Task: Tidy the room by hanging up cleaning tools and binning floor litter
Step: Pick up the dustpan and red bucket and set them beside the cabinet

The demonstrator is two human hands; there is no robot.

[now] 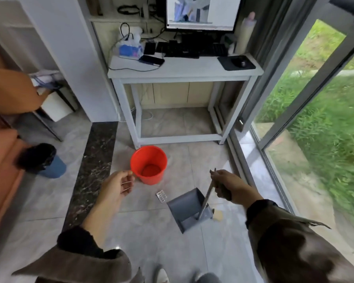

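A grey long-handled dustpan [189, 209] rests on the tiled floor in front of me. My right hand [229, 185] is closed around the top of its metal handle [206, 198]. A white blister pack of pills [161, 196] lies on the floor just left of the dustpan. A beige scrap of litter [218, 215] lies at the pan's right side. My left hand [119, 185] hovers empty, fingers loosely curled, beside a red bucket [149, 164]. A blue bin with a black liner [42, 161] stands at the left.
A white desk [184, 71] with a monitor, keyboard and tissue pack stands straight ahead. A sliding glass door [294, 123] runs along the right, with grass outside. An orange sofa [2, 152] fills the left edge. A dark stone strip [94, 166] crosses the floor.
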